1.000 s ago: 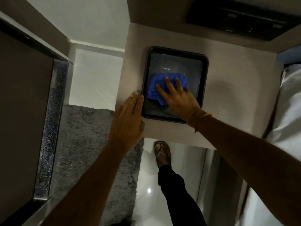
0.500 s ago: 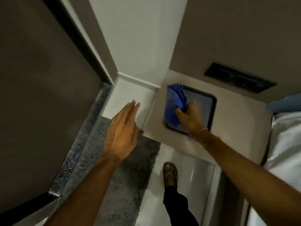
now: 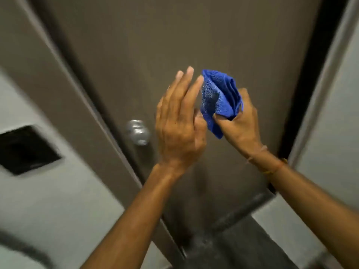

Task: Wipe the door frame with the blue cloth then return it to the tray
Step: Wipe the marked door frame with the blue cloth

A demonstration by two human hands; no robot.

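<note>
My right hand (image 3: 240, 125) grips the folded blue cloth (image 3: 219, 100) in front of a brown door (image 3: 155, 45). My left hand (image 3: 178, 121) is raised beside the cloth with fingers straight, its fingertips touching the cloth's left edge. The brown door frame (image 3: 64, 78) runs diagonally on the left. A dark frame strip (image 3: 307, 78) runs down the right side. The tray is out of view.
A round silver door knob (image 3: 138, 132) sits left of my left hand. A black rectangular panel (image 3: 25, 150) is set in the pale wall at left. A pale wall (image 3: 334, 133) stands at right. A dark threshold (image 3: 223, 239) lies at the bottom.
My right hand lifted the blue cloth off the tray and carried it up before the door. The view swung from the tray to the door. My left hand rose to the cloth.
</note>
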